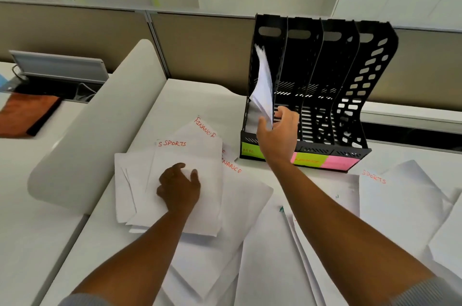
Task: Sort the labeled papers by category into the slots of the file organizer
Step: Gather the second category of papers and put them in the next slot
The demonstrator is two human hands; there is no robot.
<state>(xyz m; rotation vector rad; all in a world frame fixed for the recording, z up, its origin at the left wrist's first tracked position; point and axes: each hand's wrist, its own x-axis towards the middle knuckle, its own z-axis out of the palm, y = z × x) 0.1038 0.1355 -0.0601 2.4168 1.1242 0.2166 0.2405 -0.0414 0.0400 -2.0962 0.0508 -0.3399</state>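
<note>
Right hand (276, 135) pinches a sheet (263, 85), feeding it upright into the organizer (350, 95)'s HR slot (252, 151). Left hand (178, 187) lies open, pinning the SPORTS stack (190, 155) near the counter's left edge.

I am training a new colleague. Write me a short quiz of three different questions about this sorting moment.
1. True or false: the right hand holds a sheet at the leftmost slot of the file organizer.
2. Which word is written on the paper under the left hand? A) HR B) SPORTS C) LEGAL
3. Fill in: the leftmost label on the organizer's base reads ____.

Key: 1 true; 2 B; 3 HR.
</note>
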